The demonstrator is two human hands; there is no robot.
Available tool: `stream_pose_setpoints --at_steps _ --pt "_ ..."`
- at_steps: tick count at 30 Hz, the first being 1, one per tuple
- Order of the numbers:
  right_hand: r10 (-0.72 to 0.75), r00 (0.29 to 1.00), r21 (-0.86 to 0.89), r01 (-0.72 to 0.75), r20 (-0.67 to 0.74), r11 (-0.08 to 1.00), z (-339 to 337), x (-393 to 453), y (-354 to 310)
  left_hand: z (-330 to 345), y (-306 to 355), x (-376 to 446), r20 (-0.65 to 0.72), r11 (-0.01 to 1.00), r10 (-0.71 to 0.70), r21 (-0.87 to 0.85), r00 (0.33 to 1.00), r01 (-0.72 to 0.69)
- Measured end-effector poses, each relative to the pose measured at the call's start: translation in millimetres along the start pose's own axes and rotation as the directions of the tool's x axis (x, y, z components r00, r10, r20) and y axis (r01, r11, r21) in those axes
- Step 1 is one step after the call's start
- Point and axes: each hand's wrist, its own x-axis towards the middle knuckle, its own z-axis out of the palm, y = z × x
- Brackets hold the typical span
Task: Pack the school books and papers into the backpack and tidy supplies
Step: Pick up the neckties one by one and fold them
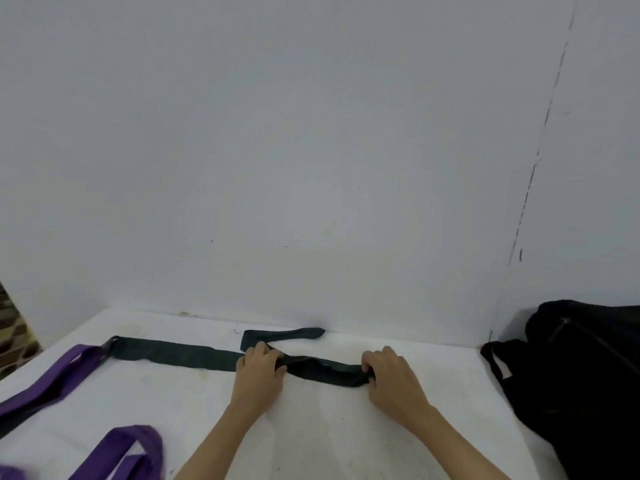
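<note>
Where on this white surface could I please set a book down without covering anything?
Bare table lies between the forearms, and again between the right hand and the black backpack. The left side is crowded: purple straps and the black strap that both hands grip.

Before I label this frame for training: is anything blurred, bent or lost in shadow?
Head view: soft, even light without glare; purple strap smears at the lower-left corner; wide lens bows the table edge; black backpack is too dark for detail; both hands, left and right, and the black strap read clearly.
</note>
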Motion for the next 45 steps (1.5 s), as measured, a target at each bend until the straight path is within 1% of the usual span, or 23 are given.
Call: stream_pose_setpoints --at_steps 2,5,7,9,11,13,15,17,21,23,24,27,30,32,33,35,37,38,39,41,42,43,45 --pt "0.032 0.995 0.116 -0.022 -0.089 0.993 -14.1 -4.6 4.7 -4.4 4.8 -0.8 -0.053 0.996 0.059 -0.065 0.997 -0.063" --pt "0.141 0.957 0.28 -0.066 -0.254 0.958 -47.6 -6.8 10.7 -25.5 24.9 -2.7 -0.162 0.947 0.159 -0.253 0.974 -0.196" --pt "0.237 0.906 0.38 -0.094 -0.35 0.92 -80.9 -4.0 14.2 -54.2 47.0 -3.6 -0.153 0.897 0.2 -0.369 0.968 -0.244" --pt "0.35 0.834 0.501 -0.104 -0.427 0.859 -120.3 -3.3 14.7 -89.1 70.9 -3.6 -0.109 0.852 0.216 -0.465 0.97 -0.242" --pt "0.428 0.773 0.609 -0.07 -0.467 0.79 -159.9 -5.0 12.7 -125.4 95.1 -3.7 -0.149 0.783 0.225 -0.56 0.963 -0.27" --pt "0.441 0.757 0.656 -0.022 -0.482 0.754 -198.4 -15.2 6.4 -163.6 121.1 -7.6 -0.194 0.699 0.223 -0.651 0.955 -0.296" --pt "0.424 0.77 0.672 0.009 -0.477 0.74 -233.7 -30.3 -2.5 -202.5 149.4 -14.0 -0.218 0.606 0.224 -0.732 0.95 -0.311" --pt "0.386 0.815 0.684 0.018 -0.433 0.729 -260.8 -42.1 -12.4 -236.4 176.5 -19.5 -0.239 0.532 0.247 -0.776 0.939 -0.338" --pt "0.276 0.904 0.704 0.039 -0.327 0.709 -297.9 -69.4 -31.9 -288.0 222.0 -37.0 -0.321 0.462 0.353 -0.757 0.879 -0.462" --pt "0.208 0.937 0.72 0.061 -0.279 0.691 -314.1 -83.8 -38.6 -306.3 238.8 -45.4 -0.366 0.451 0.4 -0.719 0.84 -0.528" --pt "0.172 0.952 0.747 0.079 -0.253 0.66 -320.9 -89.8 -41.3 -313.0 244.5 -47.9 -0.388 0.464 0.414 -0.688 0.823 -0.558" --pt "0.1 0.974 0.867 0.131 -0.203 0.482 -338.1 -105.8 -46.3 -321.1 255.1 -55.0 -0.421 0.481 0.437 -0.637 0.795 -0.602" --pt "0.113 0.968 0.926 0.176 -0.225 0.333 -348.6 -112.6 -49.2 -316.0 256.6 -62.2 -0.366 0.402 0.431 -0.74 0.825 -0.539" --pt "0.115 0.957 0.935 0.226 -0.265 0.274 -355.4 -114.7 -49.5 -307.7 253.4 -68.5 -0.211 0.365 0.497 -0.83 0.842 -0.423" --pt "0.113 0.952 0.928 0.245 -0.285 0.282 -358.9 -115.0 -49.2 -301.3 251.3 -72.0 -0.104 0.388 0.551 -0.846 0.828 -0.365" --pt "0.105 0.942 0.905 0.269 -0.318 0.328 -366.1 -115.9 -48.9 -283.8 246.3 -78.3 0.097 0.511 0.638 -0.796 0.764 -0.326" --pt "0.094 0.939 0.903 0.285 -0.331 0.322 -372.3 -117.0 -48.4 -267.9 242.3 -82.8 0.191 0.584 0.638 -0.752 0.746 -0.307" --pt "0.093 0.94 0.908 0.288 -0.33 0.304 -375.0 -117.1 -48.1 -264.1 241.3 -83.4 0.194 0.573 0.619 -0.774 0.761 -0.268" --pt "0.102 0.94 0.913 0.284 -0.325 0.293 -376.8 -116.7 -47.0 -264.9 240.9 -82.3 0.185 0.526 0.585 -0.827 0.79 -0.196" --pt "0.148 0.943 0.922 0.247 -0.3 0.297 -377.3 -115.3 -44.5 -277.9 240.9 -77.4 0.165 0.345 0.499 -0.938 0.851 -0.021" --pt "0.175 0.944 0.926 0.216 -0.278 0.309 -376.4 -114.6 -43.1 -288.2 241.3 -73.4 0.151 0.256 0.461 -0.966 0.874 0.032" --pt "0.197 0.946 0.927 0.185 -0.258 0.325 -375.5 -113.1 -41.3 -300.3 242.6 -69.6 0.132 0.21 0.437 -0.977 0.89 0.041" --pt "0.217 0.952 0.932 0.136 -0.217 0.337 -371.4 -110.5 -38.5 -323.1 244.9 -64.7 0.099 0.225 0.435 -0.974 0.895 -0.002"
